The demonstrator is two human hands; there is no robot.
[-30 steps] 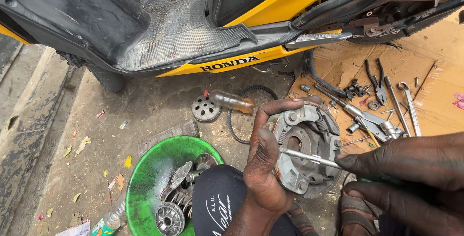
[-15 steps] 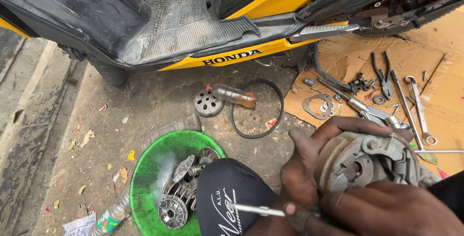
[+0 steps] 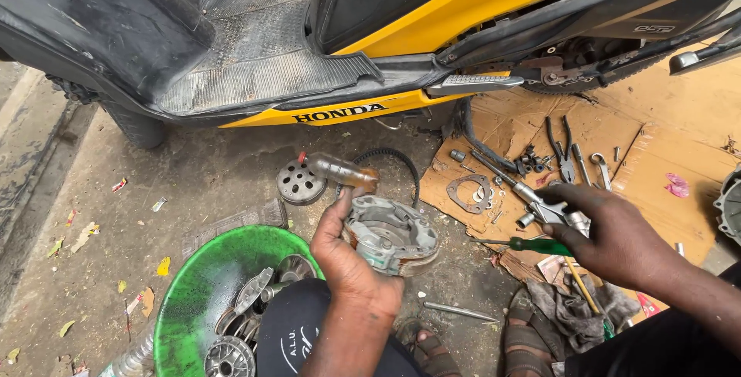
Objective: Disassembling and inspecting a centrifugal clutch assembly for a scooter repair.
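My left hand grips a round grey metal clutch assembly by its left rim, held over the dirt ground in front of my knee. My right hand is out to the right over a sheet of cardboard, closed on a screwdriver with a green handle whose thin shaft points left. Just beyond the clutch lie a small plastic bottle of amber oil, a black drive belt loop and a round perforated metal disc.
A yellow and black scooter stands across the top. Pliers, spanners, a gasket ring and small parts lie on the cardboard. A green bowl with metal parts sits at lower left. Rags and a loose rod lie near my sandalled feet.
My hands have separated: the left carried the clutch assembly leftward and tilted it flatter, while the right moved out right over the cardboard with the green-handled screwdriver.
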